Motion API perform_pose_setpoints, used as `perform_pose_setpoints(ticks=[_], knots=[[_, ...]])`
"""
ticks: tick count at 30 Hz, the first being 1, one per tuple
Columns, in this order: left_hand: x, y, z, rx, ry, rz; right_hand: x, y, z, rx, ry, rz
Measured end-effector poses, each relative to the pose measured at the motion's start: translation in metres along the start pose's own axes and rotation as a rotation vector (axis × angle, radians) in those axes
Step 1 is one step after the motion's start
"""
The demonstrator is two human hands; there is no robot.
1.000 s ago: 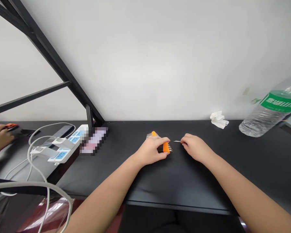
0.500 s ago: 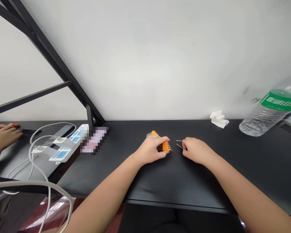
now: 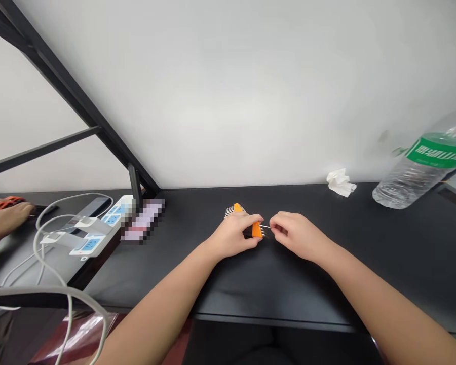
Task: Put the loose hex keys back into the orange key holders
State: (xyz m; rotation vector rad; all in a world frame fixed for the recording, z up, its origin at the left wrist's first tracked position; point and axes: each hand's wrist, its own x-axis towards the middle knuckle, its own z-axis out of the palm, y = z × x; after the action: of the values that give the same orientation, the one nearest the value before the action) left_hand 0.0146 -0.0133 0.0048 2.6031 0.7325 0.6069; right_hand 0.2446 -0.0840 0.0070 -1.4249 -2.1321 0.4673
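My left hand is wrapped round an orange and black hex key holder on the black desk. Several thin metal keys stick out at its far left end, and shorter metal ends show at the right end. The palm and fingers cover the holder's middle. Just to the right, my right hand pinches a slim metal hex key. Its left tip meets the upper part of the holder's right orange end; whether it sits inside a hole is too small to tell.
A white power strip with plugs and looping cables lies left, beside a blurred-out flat object. Crumpled tissue and a large water bottle are at right. Another person's hand rests at far left near an orange item.
My right hand has moved left, bringing the key's tip against the holder. Two metal prongs showed from its fingers before; one shows now. My left hand keeps its hold.
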Motion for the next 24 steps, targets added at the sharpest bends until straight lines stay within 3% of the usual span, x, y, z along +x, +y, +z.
perform_pose_setpoints(ticks=[14, 17, 21, 24], knots=[[0.001, 0.002, -0.003, -0.02, -0.013, -0.012, -0.003, 0.0, -0.002, 0.003, 0.069, -0.115], [0.002, 0.006, -0.006, -0.049, -0.041, 0.002, -0.001, -0.008, -0.006, 0.223, 0.101, -0.105], [0.003, 0.012, -0.006, -0.089, -0.059, 0.066, 0.001, -0.013, -0.007, 0.664, 0.043, 0.132], [0.003, 0.013, -0.005, -0.098, -0.057, 0.091, 0.002, -0.009, -0.003, 0.878, -0.024, 0.208]])
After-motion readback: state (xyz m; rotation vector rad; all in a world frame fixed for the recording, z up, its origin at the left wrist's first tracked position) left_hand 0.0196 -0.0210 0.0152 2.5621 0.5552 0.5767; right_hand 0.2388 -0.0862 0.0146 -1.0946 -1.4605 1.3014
